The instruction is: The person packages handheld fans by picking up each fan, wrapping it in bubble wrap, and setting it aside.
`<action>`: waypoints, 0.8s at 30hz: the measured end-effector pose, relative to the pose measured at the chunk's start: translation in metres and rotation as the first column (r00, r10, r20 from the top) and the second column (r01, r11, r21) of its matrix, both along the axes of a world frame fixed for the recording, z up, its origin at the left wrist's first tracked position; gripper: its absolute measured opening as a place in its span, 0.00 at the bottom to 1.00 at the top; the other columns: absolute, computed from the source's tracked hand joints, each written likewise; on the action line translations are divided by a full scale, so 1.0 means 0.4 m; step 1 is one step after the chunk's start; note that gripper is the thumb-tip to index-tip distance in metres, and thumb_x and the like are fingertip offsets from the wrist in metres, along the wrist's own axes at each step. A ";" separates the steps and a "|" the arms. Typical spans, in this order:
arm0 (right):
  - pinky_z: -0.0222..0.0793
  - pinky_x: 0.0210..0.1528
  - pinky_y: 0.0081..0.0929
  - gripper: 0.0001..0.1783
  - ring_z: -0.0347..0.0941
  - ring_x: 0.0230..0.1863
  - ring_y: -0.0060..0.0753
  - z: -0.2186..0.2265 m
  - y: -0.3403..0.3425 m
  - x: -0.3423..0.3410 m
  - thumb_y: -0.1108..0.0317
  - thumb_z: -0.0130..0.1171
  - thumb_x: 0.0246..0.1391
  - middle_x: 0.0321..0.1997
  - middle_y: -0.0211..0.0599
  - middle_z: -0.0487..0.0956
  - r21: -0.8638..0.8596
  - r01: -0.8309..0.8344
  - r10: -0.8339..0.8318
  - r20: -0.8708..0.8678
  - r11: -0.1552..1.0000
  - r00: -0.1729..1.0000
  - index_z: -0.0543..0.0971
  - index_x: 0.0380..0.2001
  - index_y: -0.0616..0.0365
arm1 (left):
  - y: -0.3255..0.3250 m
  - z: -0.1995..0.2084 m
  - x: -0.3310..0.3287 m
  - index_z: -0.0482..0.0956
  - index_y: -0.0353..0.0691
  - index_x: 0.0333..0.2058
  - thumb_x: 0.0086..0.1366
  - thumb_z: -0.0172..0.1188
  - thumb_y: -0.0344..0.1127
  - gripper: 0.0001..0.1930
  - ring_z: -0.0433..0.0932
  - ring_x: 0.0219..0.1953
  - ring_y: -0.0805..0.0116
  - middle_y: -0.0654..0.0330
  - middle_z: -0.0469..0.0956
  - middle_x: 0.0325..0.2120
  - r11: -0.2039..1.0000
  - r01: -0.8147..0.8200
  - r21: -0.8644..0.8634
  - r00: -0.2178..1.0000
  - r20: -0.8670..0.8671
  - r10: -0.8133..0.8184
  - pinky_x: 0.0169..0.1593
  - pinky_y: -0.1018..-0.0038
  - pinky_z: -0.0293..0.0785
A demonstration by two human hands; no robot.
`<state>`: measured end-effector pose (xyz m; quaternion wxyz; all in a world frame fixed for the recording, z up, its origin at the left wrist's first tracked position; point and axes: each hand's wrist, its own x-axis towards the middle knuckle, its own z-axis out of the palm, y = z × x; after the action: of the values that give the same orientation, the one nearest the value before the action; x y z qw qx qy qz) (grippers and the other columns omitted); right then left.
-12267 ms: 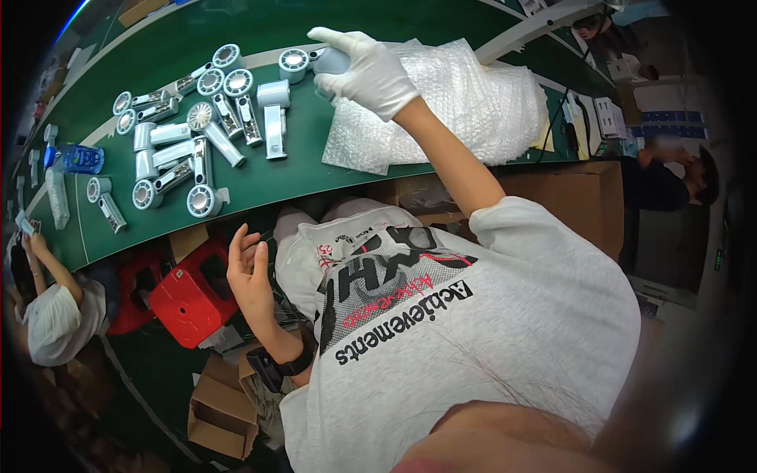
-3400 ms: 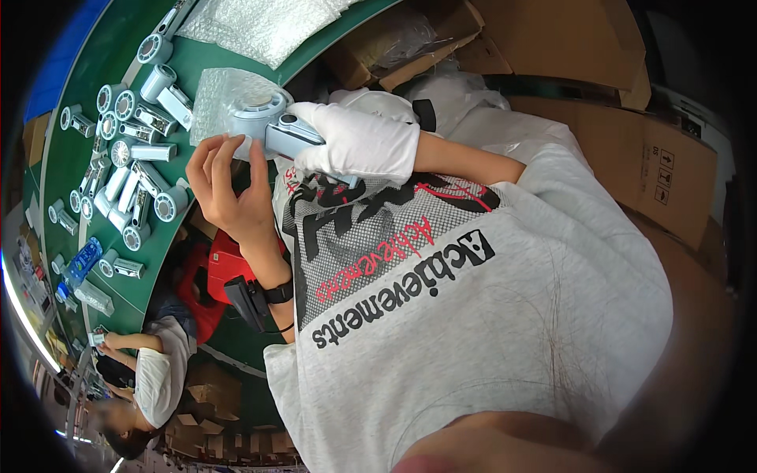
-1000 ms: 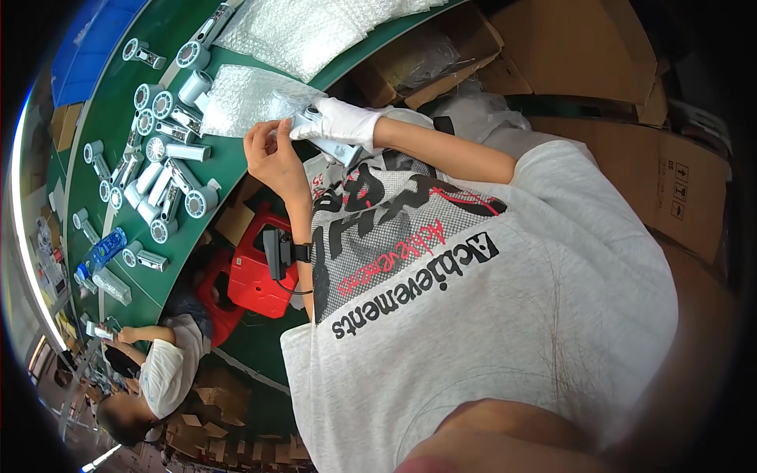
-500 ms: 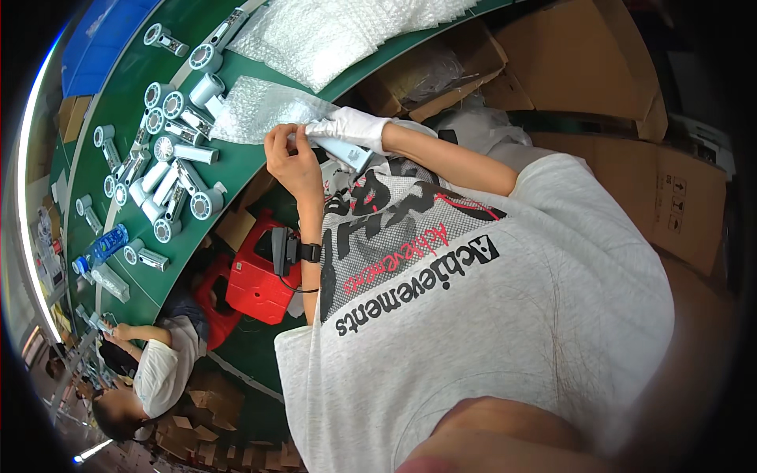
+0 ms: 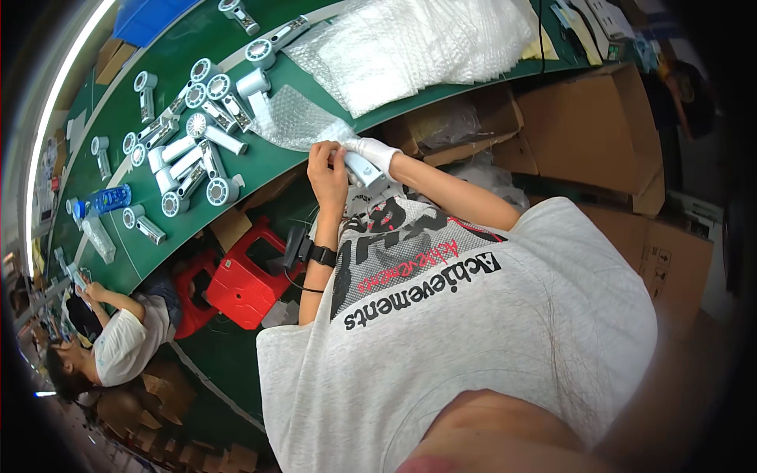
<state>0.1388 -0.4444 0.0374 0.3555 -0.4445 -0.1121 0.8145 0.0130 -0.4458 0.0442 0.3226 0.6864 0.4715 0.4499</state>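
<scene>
A light-blue handheld fan (image 5: pixel 366 170) lies in my gloved right hand (image 5: pixel 374 152), which is closed round it. Only its handle end shows, pointing back toward my shirt. Past the hands, a clear bubble-wrap bag (image 5: pixel 293 118) stretches over the table edge, its near end at my fingers. My bare left hand (image 5: pixel 326 167) pinches that near end, thumb and fingers together beside the fan. How much of the fan sits inside the bag is hidden by my hands.
Several handheld fans (image 5: pixel 196 125) lie across the green table (image 5: pixel 260 169). Bubble-wrap bags (image 5: pixel 410 55) are stacked at the back. A blue-labelled bottle (image 5: pixel 110 199) lies at left, near a seated person (image 5: pixel 130 339). Red stools (image 5: pixel 248 276) and cardboard boxes (image 5: pixel 583 134) stand below the table.
The whole view has swung, so the table and its things appear shifted. Both hands keep their hold on the fan and bag, and less of the fan's handle shows.
</scene>
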 end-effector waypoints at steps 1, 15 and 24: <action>0.67 0.12 0.27 0.14 0.71 0.14 0.33 0.010 0.003 -0.004 0.58 0.50 0.51 0.19 0.38 0.73 -0.002 -0.065 0.065 0.058 0.998 0.996 0.72 0.30 0.60 | -0.001 0.005 -0.009 0.72 0.33 0.27 0.52 0.55 0.25 0.03 0.68 0.23 0.70 0.59 0.69 0.25 0.997 -0.048 -0.065 0.997 0.053 0.052 0.28 0.76 0.65; 0.74 0.26 0.30 0.19 0.73 0.28 0.36 -0.029 -0.028 -0.215 0.65 0.52 0.48 0.31 0.42 0.74 0.240 -0.841 0.465 0.744 0.484 0.480 0.67 0.42 0.63 | -0.228 -0.059 -0.159 0.73 0.33 0.27 0.52 0.56 0.26 0.04 0.66 0.29 0.75 0.63 0.66 0.27 0.750 -0.485 -0.450 0.693 0.327 0.643 0.33 0.80 0.63; 0.67 0.42 0.34 0.29 0.71 0.38 0.46 -0.062 -0.049 -0.223 0.55 0.53 0.48 0.41 0.49 0.73 0.298 -0.900 0.514 0.743 0.317 0.428 0.64 0.49 0.61 | -0.192 -0.227 -0.212 0.75 0.35 0.28 0.51 0.58 0.27 0.04 0.67 0.34 0.73 0.62 0.67 0.33 0.582 -0.686 -0.436 0.581 0.152 0.799 0.37 0.79 0.63</action>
<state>0.0496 -0.4638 0.0126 0.0246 -0.3809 -0.6784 0.6278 -0.0719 -0.5224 -0.0466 0.2850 0.2690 0.7247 0.5668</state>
